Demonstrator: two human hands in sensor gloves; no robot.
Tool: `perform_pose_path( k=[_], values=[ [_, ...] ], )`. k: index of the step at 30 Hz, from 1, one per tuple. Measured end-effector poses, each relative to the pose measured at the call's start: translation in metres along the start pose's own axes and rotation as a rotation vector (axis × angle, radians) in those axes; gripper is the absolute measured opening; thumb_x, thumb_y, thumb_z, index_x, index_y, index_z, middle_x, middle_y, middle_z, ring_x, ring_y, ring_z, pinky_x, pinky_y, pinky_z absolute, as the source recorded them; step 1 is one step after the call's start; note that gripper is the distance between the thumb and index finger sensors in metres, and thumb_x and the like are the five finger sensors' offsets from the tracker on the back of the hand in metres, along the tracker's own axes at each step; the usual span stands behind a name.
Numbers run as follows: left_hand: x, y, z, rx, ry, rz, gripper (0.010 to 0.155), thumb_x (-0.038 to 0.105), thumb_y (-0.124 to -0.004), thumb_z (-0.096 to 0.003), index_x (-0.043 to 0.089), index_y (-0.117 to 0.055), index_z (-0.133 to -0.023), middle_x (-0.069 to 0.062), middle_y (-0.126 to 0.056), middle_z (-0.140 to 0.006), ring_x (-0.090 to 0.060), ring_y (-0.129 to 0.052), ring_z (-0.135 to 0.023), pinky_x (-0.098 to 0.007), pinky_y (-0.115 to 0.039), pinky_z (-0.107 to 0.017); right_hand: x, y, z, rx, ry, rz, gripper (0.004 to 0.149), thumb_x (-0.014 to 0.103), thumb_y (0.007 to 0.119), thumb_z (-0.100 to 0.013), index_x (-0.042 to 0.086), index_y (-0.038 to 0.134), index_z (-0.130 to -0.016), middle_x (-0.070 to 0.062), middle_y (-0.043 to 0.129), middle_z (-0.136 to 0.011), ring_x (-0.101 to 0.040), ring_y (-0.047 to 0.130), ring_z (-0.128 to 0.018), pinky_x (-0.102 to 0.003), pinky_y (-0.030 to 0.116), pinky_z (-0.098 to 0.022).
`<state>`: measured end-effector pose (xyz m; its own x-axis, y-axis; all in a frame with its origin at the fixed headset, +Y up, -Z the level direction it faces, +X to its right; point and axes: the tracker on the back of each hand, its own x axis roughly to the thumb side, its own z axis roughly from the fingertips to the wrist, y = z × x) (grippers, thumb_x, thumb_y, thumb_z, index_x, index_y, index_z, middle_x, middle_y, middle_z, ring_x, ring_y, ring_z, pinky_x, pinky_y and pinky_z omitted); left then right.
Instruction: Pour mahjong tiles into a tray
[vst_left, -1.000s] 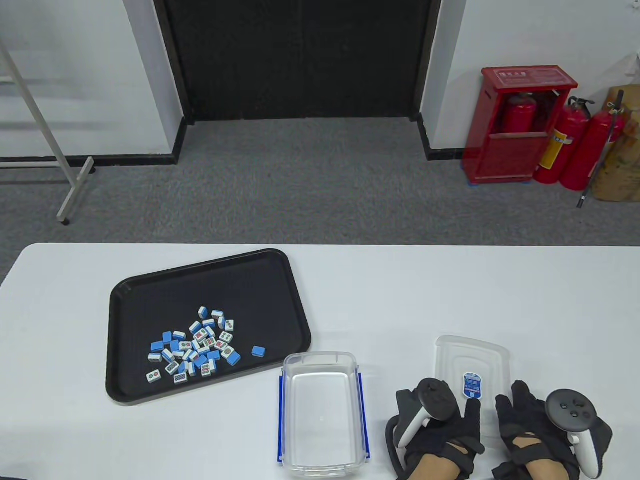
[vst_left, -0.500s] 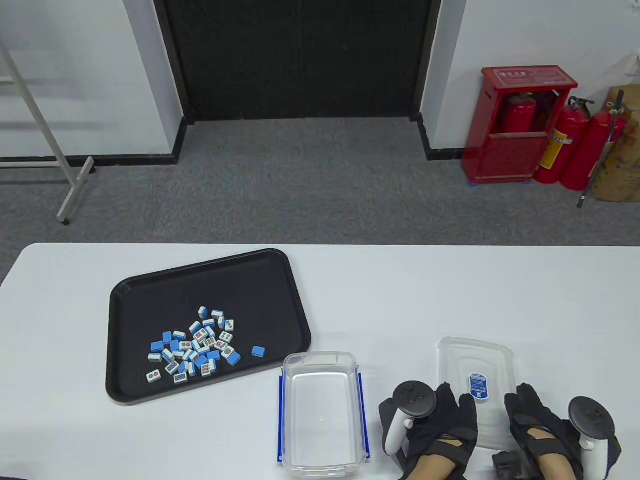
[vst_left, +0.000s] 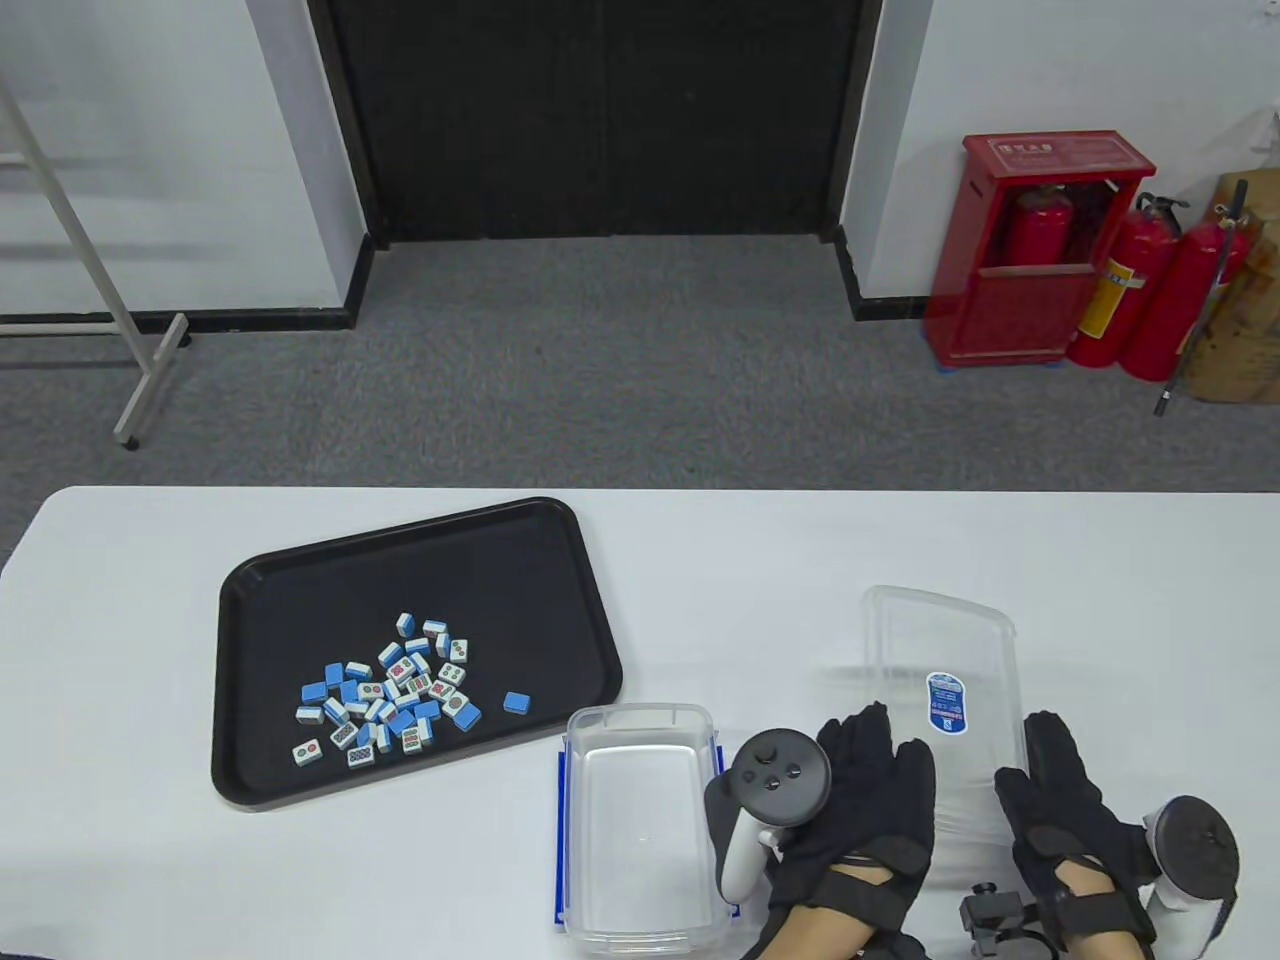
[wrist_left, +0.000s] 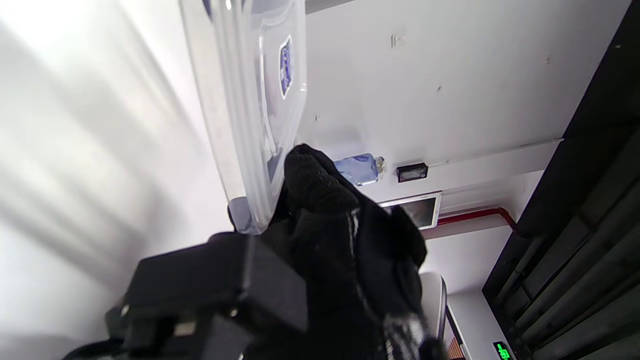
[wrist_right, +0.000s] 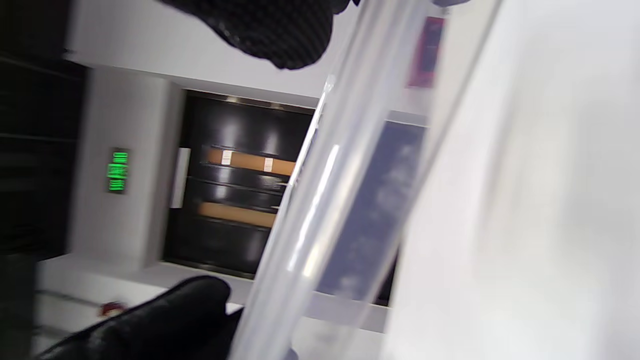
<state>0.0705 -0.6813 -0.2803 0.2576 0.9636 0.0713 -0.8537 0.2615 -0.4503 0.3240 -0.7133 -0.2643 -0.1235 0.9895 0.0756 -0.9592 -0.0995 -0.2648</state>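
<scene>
The mahjong tiles (vst_left: 390, 690) lie in a loose pile in the black tray (vst_left: 400, 535) at the left. The clear container (vst_left: 640, 712) with blue clips stands empty just right of the tray. Both hands hold the clear plastic lid (vst_left: 940, 650) with a blue label by its near edge, raised off the table. My left hand (vst_left: 885, 760) grips its left side and my right hand (vst_left: 1040, 780) its right side. The left wrist view shows the lid (wrist_left: 235, 100) edge-on against my fingers (wrist_left: 320, 185). The right wrist view shows the lid (wrist_right: 340, 165) between my fingers (wrist_right: 270, 25).
The white table (vst_left: 760, 560) runs on behind and to the right of the lid. One blue tile (vst_left: 516, 702) lies apart near the tray's right rim. Fire extinguishers (vst_left: 1150, 290) and a red cabinet stand on the floor far behind.
The lid lay flat on the table under my hands. Both hands have since lifted it, so it now stands higher in the table view, and my left hand has shifted towards the container.
</scene>
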Motion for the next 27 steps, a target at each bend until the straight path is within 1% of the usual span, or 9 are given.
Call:
perform_pose_path(
  k=[4, 7, 10, 12, 15, 18, 23, 25, 27],
  values=[
    [0.003, 0.034, 0.027, -0.015, -0.009, 0.01, 0.08, 0.062, -0.046, -0.0579, 0.009, -0.02, -0.111, -0.025, -0.02, -0.113, -0.046, -0.005, -0.101, -0.059, -0.014, -0.064, 0.022, 0.032, 0.013, 0.046, -0.091, 0.023, 0.072, 0.02, 0.075, -0.04, 0.006, 0.038, -0.1, -0.026, 0.043, -0.103, -0.054, 0.041, -0.093, -0.07, 0.037, -0.064],
    [-0.005, 0.061, 0.05, -0.002, -0.003, -0.005, 0.08, 0.061, -0.047, -0.0576, 0.008, -0.021, -0.111, -0.026, -0.02, -0.112, -0.047, -0.005, -0.101, -0.059, -0.013, -0.063, 0.032, 0.061, 0.026, 0.112, -0.111, 0.025, 0.072, 0.019, 0.075, -0.039, 0.005, 0.038, -0.1, -0.027, 0.042, -0.103, -0.055, 0.042, -0.092, -0.07, 0.039, -0.063],
    [-0.024, 0.092, 0.074, -0.003, 0.016, -0.036, 0.08, 0.061, -0.048, -0.0576, 0.008, -0.021, -0.111, -0.027, -0.021, -0.112, -0.048, -0.006, -0.101, -0.059, -0.014, -0.063, 0.037, 0.091, 0.038, 0.219, -0.127, 0.056, 0.072, 0.017, 0.074, -0.039, 0.005, 0.037, -0.1, -0.028, 0.04, -0.102, -0.056, 0.042, -0.091, -0.07, 0.039, -0.063],
    [-0.038, 0.108, 0.087, -0.004, 0.033, 0.003, 0.08, 0.061, -0.048, -0.0576, 0.008, -0.021, -0.111, -0.027, -0.021, -0.112, -0.048, -0.006, -0.101, -0.059, -0.013, -0.063, 0.037, 0.11, 0.043, 0.292, -0.122, 0.086, 0.073, 0.018, 0.074, -0.039, 0.005, 0.035, -0.1, -0.028, 0.038, -0.103, -0.056, 0.04, -0.092, -0.07, 0.039, -0.064],
    [-0.056, 0.13, 0.104, 0.026, 0.049, 0.057, 0.08, 0.06, -0.049, -0.0575, 0.007, -0.022, -0.111, -0.027, -0.021, -0.112, -0.048, -0.005, -0.101, -0.059, -0.012, -0.063, 0.033, 0.139, 0.049, 0.357, -0.111, 0.107, 0.074, 0.019, 0.074, -0.039, 0.005, 0.034, -0.099, -0.029, 0.037, -0.102, -0.056, 0.04, -0.091, -0.07, 0.038, -0.063],
    [-0.067, 0.149, 0.115, 0.026, 0.063, 0.029, 0.08, 0.06, -0.049, -0.0572, 0.007, -0.022, -0.111, -0.028, -0.021, -0.112, -0.048, -0.005, -0.1, -0.059, -0.012, -0.062, 0.028, 0.163, 0.053, 0.403, -0.102, 0.125, 0.074, 0.019, 0.075, -0.039, 0.005, 0.034, -0.099, -0.029, 0.035, -0.102, -0.056, 0.04, -0.091, -0.07, 0.038, -0.063],
    [-0.085, 0.172, 0.133, 0.04, 0.019, 0.001, 0.08, 0.06, -0.049, -0.0573, 0.007, -0.021, -0.111, -0.028, -0.022, -0.112, -0.048, -0.005, -0.1, -0.059, -0.012, -0.062, 0.016, 0.19, 0.067, 0.462, -0.112, 0.101, 0.074, 0.02, 0.075, -0.039, 0.004, 0.033, -0.099, -0.03, 0.033, -0.101, -0.057, 0.039, -0.091, -0.07, 0.039, -0.063],
    [-0.092, 0.174, 0.137, 0.041, 0.016, 0.032, 0.08, 0.06, -0.051, -0.0566, 0.007, -0.023, -0.11, -0.028, -0.023, -0.111, -0.049, -0.006, -0.1, -0.06, -0.013, -0.062, 0.011, 0.193, 0.071, 0.47, -0.096, 0.091, 0.074, 0.02, 0.075, -0.039, 0.004, 0.034, -0.099, -0.031, 0.033, -0.101, -0.057, 0.039, -0.091, -0.071, 0.038, -0.063],
    [-0.098, 0.173, 0.14, -0.008, 0.054, 0.026, 0.08, 0.06, -0.05, -0.0565, 0.007, -0.02, -0.109, -0.031, -0.022, -0.11, -0.049, -0.005, -0.099, -0.06, -0.012, -0.061, 0.005, 0.194, 0.073, 0.492, -0.106, 0.109, 0.074, 0.02, 0.075, -0.039, 0.004, 0.034, -0.099, -0.031, 0.032, -0.101, -0.058, 0.038, -0.091, -0.071, 0.038, -0.063]
  ],
)
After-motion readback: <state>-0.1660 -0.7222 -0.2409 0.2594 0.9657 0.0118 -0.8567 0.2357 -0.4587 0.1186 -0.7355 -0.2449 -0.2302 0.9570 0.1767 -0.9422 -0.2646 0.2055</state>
